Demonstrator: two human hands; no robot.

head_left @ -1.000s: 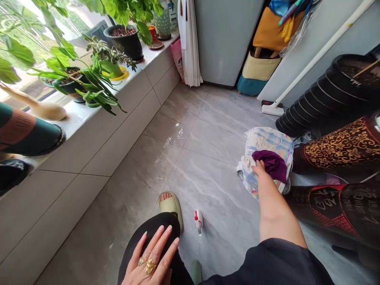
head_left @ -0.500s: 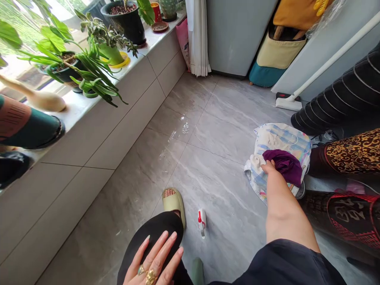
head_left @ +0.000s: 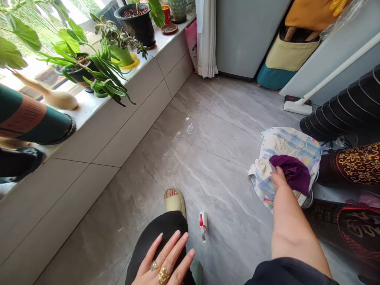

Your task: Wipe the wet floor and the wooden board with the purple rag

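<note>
My right hand [head_left: 279, 179] reaches out to a heap of cloth on the floor. Its fingers are closed on a purple cloth [head_left: 292, 172] that lies on a blue-and-white checked cloth [head_left: 285, 144]. My left hand [head_left: 166, 261] rests flat on my black-clad knee, fingers stretched out, with gold rings on it. My foot in a pale green slipper [head_left: 175, 202] stands on the grey tiles. A small white and red spray head [head_left: 203, 224] lies on the floor between slipper and right arm.
A tiled ledge [head_left: 124, 114] runs along the left with potted plants [head_left: 89, 71], a wooden gourd [head_left: 56, 97] and dark vases. Large dark patterned pots [head_left: 353, 166] stand at the right. A white mop [head_left: 299, 105], a grey cabinet [head_left: 246, 35] and bags stand at the back.
The view has shifted slightly, so everything sits a little lower and to the right. My right hand stays on the purple cloth; my left hand remains on my knee.
</note>
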